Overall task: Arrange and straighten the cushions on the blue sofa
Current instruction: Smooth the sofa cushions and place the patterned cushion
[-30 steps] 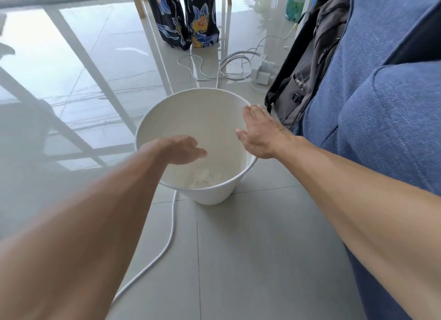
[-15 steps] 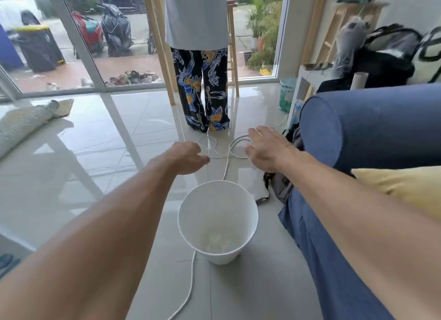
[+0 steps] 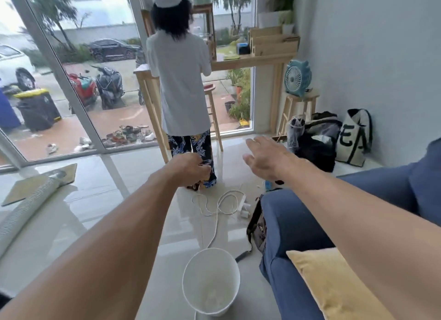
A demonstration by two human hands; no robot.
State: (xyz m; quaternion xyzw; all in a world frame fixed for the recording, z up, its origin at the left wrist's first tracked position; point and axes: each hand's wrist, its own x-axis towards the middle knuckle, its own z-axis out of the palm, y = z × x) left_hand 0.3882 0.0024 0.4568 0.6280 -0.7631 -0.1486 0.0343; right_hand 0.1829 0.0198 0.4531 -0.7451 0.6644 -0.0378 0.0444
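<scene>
- the left grip (image 3: pixel 191 166) is held out in the air over the floor (image 3: pixel 107 212). its fingers hang in a loose curl and hold nothing.
- the right grip (image 3: pixel 265 159) is out in the air too, with its fingers spread wide and nothing in it.
- the blue sofa (image 3: pixel 286 219) is on the right side, under the right arm.
- a yellow cushion (image 3: pixel 334 284) lies on the sofa seat, low on the right. the right arm hides part of it. no hand touches it.
- a white bin (image 3: pixel 191 284) stands on the floor just beside the sofa.
- a white cable (image 3: pixel 216 224) lies in loops on the floor past the bin.
- a dark bag (image 3: pixel 257 226) leans on the sofa end.
- a person (image 3: pixel 181 80) stands with their back turned at a wooden counter (image 3: pixel 250 60) by the big window.
</scene>
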